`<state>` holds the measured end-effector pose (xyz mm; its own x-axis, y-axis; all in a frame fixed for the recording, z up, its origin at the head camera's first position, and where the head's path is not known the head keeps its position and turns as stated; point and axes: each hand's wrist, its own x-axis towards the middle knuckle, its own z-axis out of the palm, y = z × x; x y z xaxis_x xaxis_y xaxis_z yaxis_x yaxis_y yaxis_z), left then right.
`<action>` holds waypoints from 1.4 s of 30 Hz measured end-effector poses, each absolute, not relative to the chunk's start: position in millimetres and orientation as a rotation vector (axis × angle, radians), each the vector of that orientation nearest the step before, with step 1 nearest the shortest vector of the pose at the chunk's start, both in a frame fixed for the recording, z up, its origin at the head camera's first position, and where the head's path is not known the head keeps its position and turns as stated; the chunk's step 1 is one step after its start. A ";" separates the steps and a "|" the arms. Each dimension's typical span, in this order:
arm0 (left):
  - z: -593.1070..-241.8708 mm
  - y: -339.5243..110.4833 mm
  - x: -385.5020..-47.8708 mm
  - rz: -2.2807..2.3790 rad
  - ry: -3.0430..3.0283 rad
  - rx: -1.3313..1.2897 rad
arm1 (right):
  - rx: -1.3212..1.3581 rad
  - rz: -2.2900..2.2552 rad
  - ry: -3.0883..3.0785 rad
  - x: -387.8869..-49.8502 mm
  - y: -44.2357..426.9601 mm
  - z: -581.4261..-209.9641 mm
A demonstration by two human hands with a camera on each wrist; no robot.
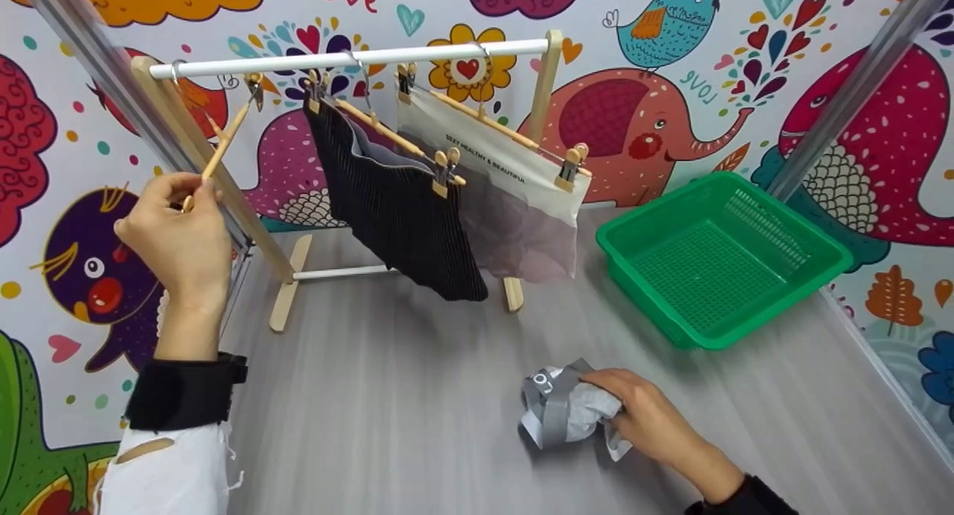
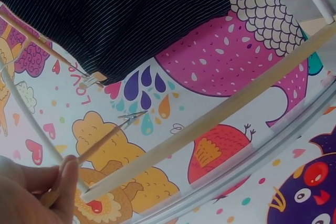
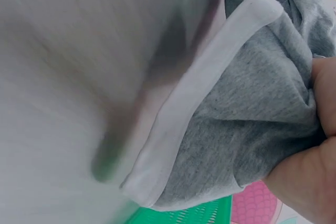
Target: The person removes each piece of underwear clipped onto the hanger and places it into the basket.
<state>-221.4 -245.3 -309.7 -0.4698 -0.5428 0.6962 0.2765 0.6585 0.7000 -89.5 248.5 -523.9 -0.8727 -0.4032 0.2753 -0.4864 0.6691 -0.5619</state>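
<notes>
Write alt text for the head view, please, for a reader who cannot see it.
A person's left hand pinches a wooden clip hanger hooked on a rack while the right hand grips crumpled grey cloth. Dark striped cloth and a white-and-mauve piece hang from the rack, with a green basket to its right.

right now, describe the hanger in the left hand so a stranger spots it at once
Find the clothes rack. At its left end in the head view, the left hand pinches a thin wooden hanger. Its visible clip holds nothing, while the neighbouring hangers carry black cloth and white-topped cloth.
</notes>
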 end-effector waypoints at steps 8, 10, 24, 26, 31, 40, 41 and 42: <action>-313.8 -248.9 -220.8 -0.959 -1.836 0.213 | 0.703 1.003 -2.667 -94.2 255.5 -503.2; -314.8 -248.5 -219.9 -0.956 -1.840 0.217 | 0.691 1.023 -2.644 -95.5 257.8 -497.9; -329.7 -245.5 -214.6 -0.965 -1.861 0.171 | 0.517 1.090 -2.464 -103.0 283.5 -462.3; -332.1 -246.1 -213.6 -0.956 -1.861 0.166 | 0.489 1.101 -2.449 -104.0 288.3 -457.2; -339.6 -250.9 -211.9 -0.907 -1.859 0.106 | 0.438 1.119 -2.412 -106.8 299.3 -446.0; -350.8 -254.6 -210.6 -0.958 -1.839 0.049 | 0.345 1.202 -2.399 -109.6 315.7 -430.0; -351.9 -254.6 -210.6 -0.961 -1.840 0.041 | 0.338 1.203 -2.403 -109.5 317.1 -428.7; -353.0 -254.4 -210.7 -0.967 -1.838 0.041 | 0.331 1.212 -2.404 -109.4 318.6 -427.7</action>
<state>-210.7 -254.4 -353.0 -0.4845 -0.4333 0.7599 0.3809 0.6775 0.6292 -109.4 318.6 -427.7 -0.8808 -0.0205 0.4731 -0.3925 0.5906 -0.7051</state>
